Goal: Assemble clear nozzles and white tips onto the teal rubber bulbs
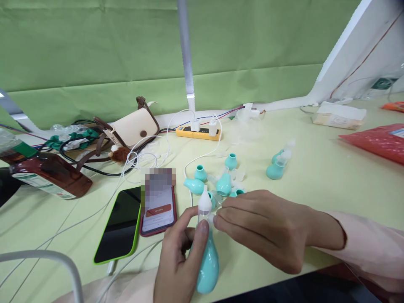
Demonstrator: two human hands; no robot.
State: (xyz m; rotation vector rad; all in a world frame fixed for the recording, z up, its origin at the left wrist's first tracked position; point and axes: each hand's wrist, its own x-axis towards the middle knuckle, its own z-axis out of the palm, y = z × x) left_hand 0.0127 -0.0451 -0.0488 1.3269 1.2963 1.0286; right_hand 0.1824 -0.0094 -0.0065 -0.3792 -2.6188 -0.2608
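Note:
My left hand [184,256] is wrapped round a nasal aspirator [208,269] with a teal bulb, a clear tube and a white tip pointing up. My right hand [261,227] is beside its clear tube, fingers pinched together. Whatever sits between those fingertips is hidden or too small to name. Just beyond lie several loose teal bulbs [224,184], mixed with clear and white plastic parts [238,174]. Farther right, teal bulbs fitted with pale tips [275,169] rest on the table.
Two phones lie left of my hands, one with a green case [118,227], one with a red case [158,214]. Behind them are white cables, a yellow power strip [198,133], a cream bag [135,128] and a brown bottle [53,172]. A red package [378,141] lies right.

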